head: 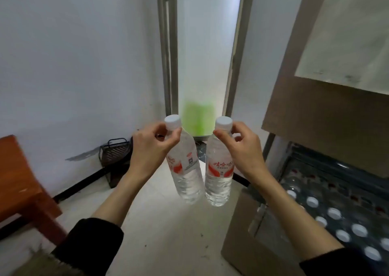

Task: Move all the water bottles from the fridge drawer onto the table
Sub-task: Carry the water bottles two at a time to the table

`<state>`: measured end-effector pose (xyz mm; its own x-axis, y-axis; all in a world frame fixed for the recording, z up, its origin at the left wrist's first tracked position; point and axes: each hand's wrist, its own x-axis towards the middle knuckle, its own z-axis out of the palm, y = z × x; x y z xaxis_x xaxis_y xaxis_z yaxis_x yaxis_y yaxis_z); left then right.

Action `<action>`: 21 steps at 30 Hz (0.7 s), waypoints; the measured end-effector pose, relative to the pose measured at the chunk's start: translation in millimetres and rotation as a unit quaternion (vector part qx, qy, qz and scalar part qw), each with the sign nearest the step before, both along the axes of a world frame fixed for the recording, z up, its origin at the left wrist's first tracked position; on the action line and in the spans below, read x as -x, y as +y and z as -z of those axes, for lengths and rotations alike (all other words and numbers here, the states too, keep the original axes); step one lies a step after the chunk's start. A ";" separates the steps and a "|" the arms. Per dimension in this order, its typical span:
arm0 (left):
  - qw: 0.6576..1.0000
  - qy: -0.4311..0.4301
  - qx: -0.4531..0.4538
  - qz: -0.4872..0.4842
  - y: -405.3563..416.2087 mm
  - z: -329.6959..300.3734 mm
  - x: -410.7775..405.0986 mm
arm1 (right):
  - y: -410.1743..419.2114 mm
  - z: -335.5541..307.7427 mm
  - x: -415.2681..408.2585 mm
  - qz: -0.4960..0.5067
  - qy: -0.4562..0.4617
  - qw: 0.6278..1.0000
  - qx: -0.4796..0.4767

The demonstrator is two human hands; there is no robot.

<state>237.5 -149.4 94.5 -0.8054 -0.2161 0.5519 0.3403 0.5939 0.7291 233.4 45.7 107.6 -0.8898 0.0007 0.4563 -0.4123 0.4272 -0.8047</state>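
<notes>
Reddish-brown wood at the far left edge is the table (19, 179), lying to the left of both hands, so the left hand (147, 149) is nearer to it. That hand pinches the neck of a water bottle (186, 170) just under its white cap; the bottle hangs with its base tilted rightward. Just beside it, the right hand (242, 149) pinches a second bottle (219, 174) the same way, nearly upright. More capped bottles stand in the fridge drawer (336, 202) at right.

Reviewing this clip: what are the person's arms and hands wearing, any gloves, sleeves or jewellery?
Both the left hand and the right hand are bare, with no gloves, rings or watch visible. Dark sleeves are pushed up on both arms, leaving the forearms uncovered.
</notes>
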 end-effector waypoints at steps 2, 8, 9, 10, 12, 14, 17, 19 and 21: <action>0.999 -0.014 0.020 -0.047 -58.7 6.8 -17.4 | -59.6 6.8 4.7 -0.032 -0.016 0.999 0.001; 0.989 -0.065 0.065 -0.114 -229.2 23.5 -73.1 | -237.6 23.8 8.5 -0.129 -0.045 0.991 0.001; 0.987 -0.075 0.076 -0.122 -255.5 27.1 -82.6 | -265.0 27.0 8.2 -0.147 -0.048 0.988 -0.004; 0.984 -0.083 0.085 -0.131 -280.6 31.5 -91.5 | -291.4 29.8 8.2 -0.165 -0.048 0.985 -0.010; 0.979 -0.102 0.086 -0.155 -326.3 39.0 -107.5 | -341.0 34.9 8.2 -0.201 -0.049 0.978 -0.025; 0.973 -0.120 0.085 -0.176 -366.6 46.7 -118.5 | -386.8 38.2 7.0 -0.235 -0.049 0.970 -0.041; 0.965 -0.146 0.088 -0.201 -418.7 57.8 -127.7 | -446.6 45.6 9.3 -0.282 -0.053 0.955 -0.072; 0.958 -0.169 0.087 -0.214 -450.8 65.1 -130.4 | -482.9 52.2 13.6 -0.308 -0.062 0.944 -0.096; 0.951 -0.193 0.087 -0.227 -482.9 71.8 -129.0 | -518.4 59.8 23.0 -0.326 -0.065 0.937 -0.111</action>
